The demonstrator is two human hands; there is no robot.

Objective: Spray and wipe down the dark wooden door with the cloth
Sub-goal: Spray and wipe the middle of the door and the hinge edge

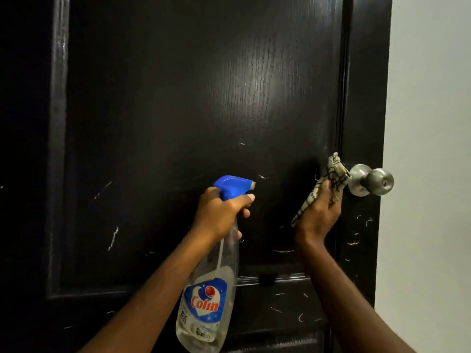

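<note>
The dark wooden door (178,110), scuffed with pale marks, fills the view. The right hand (318,212) grips a bunched patterned cloth (331,174) just beside the metal knob (377,180). The left hand (219,212) wraps around the neck of a clear spray bottle (211,289), its blue nozzle aimed at the door panel.

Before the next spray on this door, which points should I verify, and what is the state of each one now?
1. Left hand grips the Colin spray bottle at its neck: ok.
2. Blue nozzle aims at the door panel: cannot tell; it looks turned sideways, toward the cloth.
3. Right hand holds the patterned cloth ready: ok.
4. Cloth out of the spray path: cannot tell; it is beside the metal doorknob, to the nozzle's right.
5. Liquid left in the bottle: cannot tell.
6. Door free of marks: not ok; white streaks show.
</note>
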